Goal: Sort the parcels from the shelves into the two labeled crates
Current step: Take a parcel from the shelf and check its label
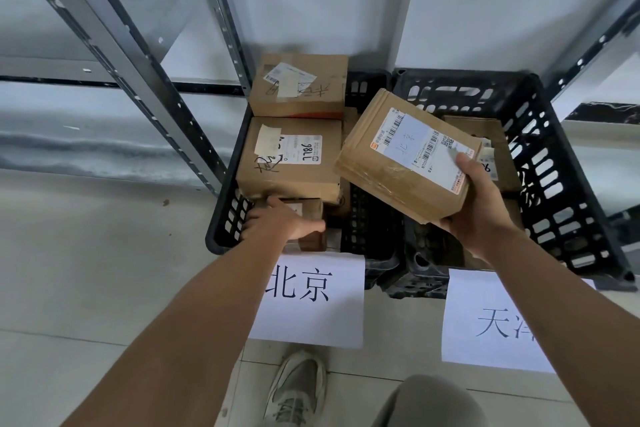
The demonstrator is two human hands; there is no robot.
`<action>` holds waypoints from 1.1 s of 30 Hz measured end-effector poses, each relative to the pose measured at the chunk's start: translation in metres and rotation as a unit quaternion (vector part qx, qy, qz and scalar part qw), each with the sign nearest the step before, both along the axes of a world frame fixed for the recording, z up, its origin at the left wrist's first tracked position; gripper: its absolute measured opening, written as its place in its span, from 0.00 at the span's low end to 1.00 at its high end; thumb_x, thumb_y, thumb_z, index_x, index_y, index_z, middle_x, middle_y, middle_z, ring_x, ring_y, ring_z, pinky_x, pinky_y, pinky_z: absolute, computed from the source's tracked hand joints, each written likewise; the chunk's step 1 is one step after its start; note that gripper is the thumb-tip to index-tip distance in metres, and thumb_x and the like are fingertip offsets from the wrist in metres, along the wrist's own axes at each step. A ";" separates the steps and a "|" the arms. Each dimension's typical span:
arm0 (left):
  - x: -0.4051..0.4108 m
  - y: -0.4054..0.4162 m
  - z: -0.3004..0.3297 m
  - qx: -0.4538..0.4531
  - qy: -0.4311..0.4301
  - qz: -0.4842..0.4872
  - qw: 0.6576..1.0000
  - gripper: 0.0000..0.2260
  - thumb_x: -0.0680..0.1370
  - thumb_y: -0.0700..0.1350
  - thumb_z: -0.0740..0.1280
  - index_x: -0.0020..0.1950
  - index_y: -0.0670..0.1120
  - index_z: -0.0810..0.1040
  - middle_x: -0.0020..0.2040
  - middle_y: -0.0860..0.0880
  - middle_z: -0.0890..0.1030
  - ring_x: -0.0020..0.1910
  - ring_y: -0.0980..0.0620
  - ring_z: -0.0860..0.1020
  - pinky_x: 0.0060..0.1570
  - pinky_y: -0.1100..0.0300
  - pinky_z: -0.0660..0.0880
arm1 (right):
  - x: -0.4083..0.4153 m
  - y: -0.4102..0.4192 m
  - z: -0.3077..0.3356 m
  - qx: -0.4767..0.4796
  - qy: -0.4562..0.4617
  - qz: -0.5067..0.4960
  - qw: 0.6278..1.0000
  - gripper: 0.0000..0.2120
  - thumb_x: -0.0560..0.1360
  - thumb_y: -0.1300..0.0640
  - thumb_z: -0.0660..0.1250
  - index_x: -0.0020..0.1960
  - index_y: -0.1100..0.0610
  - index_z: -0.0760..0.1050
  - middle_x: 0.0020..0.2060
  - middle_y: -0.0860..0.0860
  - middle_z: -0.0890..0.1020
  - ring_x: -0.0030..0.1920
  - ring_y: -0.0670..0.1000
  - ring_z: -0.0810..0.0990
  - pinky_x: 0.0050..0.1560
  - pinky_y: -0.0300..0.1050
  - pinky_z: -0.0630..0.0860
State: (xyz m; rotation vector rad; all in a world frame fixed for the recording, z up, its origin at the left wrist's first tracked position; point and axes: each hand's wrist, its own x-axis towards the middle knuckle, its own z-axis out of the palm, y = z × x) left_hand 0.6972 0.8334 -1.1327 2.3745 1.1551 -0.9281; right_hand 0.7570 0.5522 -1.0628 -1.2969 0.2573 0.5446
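The right hand [479,204] grips a tan cardboard parcel [407,156] by its near right corner, thumb on top over the edge of the shipping label, fingers curled underneath. The parcel is tilted and held in the air, reaching up and to the left from the grip, so that it hangs over the boundary between the two black crates. A pale slip on its label bears handwritten characters (they appear to read 北京).

To the left of that grip, and lower, the left hand [280,222] reaches into the left crate [221,236]. It rests palm down on a small brown box [311,218] at the crate's near end, thumb along the box's right side; I cannot tell whether the fingers are clasping it or only lying on it. Just beyond this hand sits a larger box [289,159] marked 98LL, and beyond that another box [299,90] with a torn label.

Behind the held parcel, the right crate [561,163] contains at least one box [485,139], mostly hidden.

A white sheet [311,298] reading 北京 hangs on the left crate's front; a second sheet [498,319] hangs on the right crate, its characters partly covered by the right forearm.
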 end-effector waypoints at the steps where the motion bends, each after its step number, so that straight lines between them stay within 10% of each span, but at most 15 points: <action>1: 0.001 -0.001 0.006 -0.001 -0.004 -0.008 1.000 0.66 0.56 0.78 0.69 0.81 0.46 0.41 0.77 0.32 0.54 0.75 0.31 0.59 0.70 0.35 0.64 | -0.001 0.001 0.002 0.000 0.003 -0.002 1.000 0.20 0.77 0.39 0.64 0.65 0.44 0.76 0.59 0.47 0.84 0.62 0.54 0.80 0.61 0.56 0.77; 17: 0.015 0.004 0.143 0.051 -0.160 -0.045 0.985 0.69 0.46 0.78 0.67 0.79 0.46 0.51 0.73 0.37 0.64 0.71 0.34 0.64 0.66 0.37 0.68 | -0.016 -0.016 0.040 -0.006 0.028 -0.063 0.998 0.20 0.76 0.33 0.61 0.59 0.44 0.79 0.54 0.49 0.86 0.55 0.53 0.82 0.58 0.53 0.76; 33: 0.099 0.011 0.099 0.108 -0.251 -0.007 0.962 0.56 0.65 0.75 0.69 0.81 0.45 0.51 0.80 0.33 0.49 0.77 0.30 0.54 0.75 0.34 0.54 | -0.017 0.000 0.012 -0.044 0.022 0.033 0.998 0.21 0.76 0.36 0.62 0.61 0.47 0.79 0.54 0.50 0.86 0.52 0.53 0.84 0.54 0.53 0.78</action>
